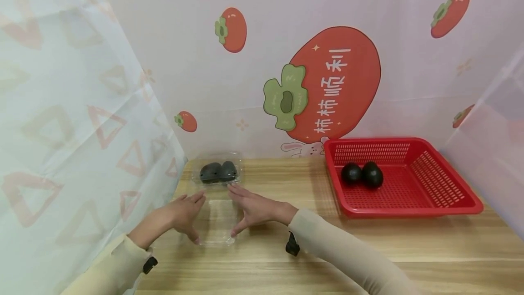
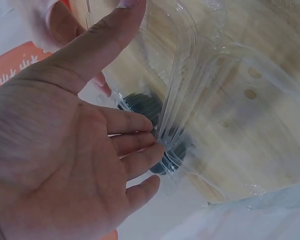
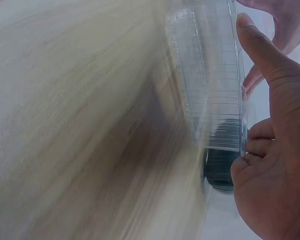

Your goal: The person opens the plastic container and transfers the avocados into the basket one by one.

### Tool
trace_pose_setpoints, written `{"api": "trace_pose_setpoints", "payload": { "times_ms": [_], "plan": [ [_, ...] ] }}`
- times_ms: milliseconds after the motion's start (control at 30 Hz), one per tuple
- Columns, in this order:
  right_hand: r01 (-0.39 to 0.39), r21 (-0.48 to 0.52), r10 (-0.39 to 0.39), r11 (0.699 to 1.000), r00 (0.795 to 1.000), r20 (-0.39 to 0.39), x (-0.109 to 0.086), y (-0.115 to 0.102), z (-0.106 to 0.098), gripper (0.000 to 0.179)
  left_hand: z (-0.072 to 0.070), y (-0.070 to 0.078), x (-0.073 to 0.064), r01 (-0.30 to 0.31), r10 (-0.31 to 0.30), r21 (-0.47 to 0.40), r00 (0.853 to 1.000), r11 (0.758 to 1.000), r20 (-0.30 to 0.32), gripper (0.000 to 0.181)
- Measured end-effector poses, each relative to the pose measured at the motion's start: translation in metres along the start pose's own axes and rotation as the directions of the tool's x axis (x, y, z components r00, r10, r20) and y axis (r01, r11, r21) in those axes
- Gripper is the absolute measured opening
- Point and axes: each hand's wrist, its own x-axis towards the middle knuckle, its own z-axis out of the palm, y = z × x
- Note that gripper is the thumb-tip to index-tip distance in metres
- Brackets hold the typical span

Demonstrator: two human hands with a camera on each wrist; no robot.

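A clear plastic box (image 1: 217, 241) lies on the wooden table between both hands, with wood showing through it. My left hand (image 1: 185, 215) is along its left side, thumb at the near corner and fingers fairly straight. On the right side, my right hand (image 1: 257, 208) spreads its thumb toward the near corner and its fingers toward the far end. In the right wrist view the thumb and fingertips are right at the rim of the ribbed box (image 3: 222, 80). Just behind stands another clear box (image 1: 238, 158) containing two dark avocados (image 1: 211, 172).
A red perforated basket (image 1: 413, 211) stands at the back right, with two dark avocados (image 1: 371, 175) in its left part. Printed cloth walls (image 1: 254, 81) close off the back and both sides of the table (image 1: 245, 277).
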Motion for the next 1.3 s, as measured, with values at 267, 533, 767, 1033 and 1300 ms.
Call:
{"api": "trace_pose_setpoints", "payload": {
  "times_ms": [267, 533, 767, 1033, 1300],
  "plan": [
    [0.013, -0.02, -0.013, 1.0, 1.0, -0.007, 0.002, -0.002, 0.0, 0.117, -0.002, -0.004, -0.001, -0.011, 0.011, -0.012, 1.0, 1.0, -0.026, 0.11],
    [0.028, -0.076, -0.034, 0.997, 0.997, -0.075, 0.002, -0.002, -0.006, 0.107, -0.003, -0.009, -0.001, -0.029, 0.028, -0.016, 0.994, 0.999, -0.108, 0.096],
    [-0.012, -0.002, 0.011, 1.0, 0.982, -0.191, 0.004, 0.001, -0.017, 0.09, -0.006, -0.014, 0.002, -0.031, 0.025, -0.028, 0.98, 0.999, -0.2, 0.083],
    [-0.082, 0.408, 0.239, 0.909, 0.906, -0.351, 0.008, 0.013, -0.024, 0.073, -0.015, -0.036, 0.017, -0.025, -0.061, -0.208, 0.916, 0.978, -0.396, 0.084],
    [-0.186, 0.585, 0.441, 0.789, 0.835, -0.329, 0.015, 0.025, -0.023, 0.079, -0.024, -0.068, 0.039, -0.015, -0.243, -0.587, 0.901, 0.809, -0.359, 0.083]
  ]
}}
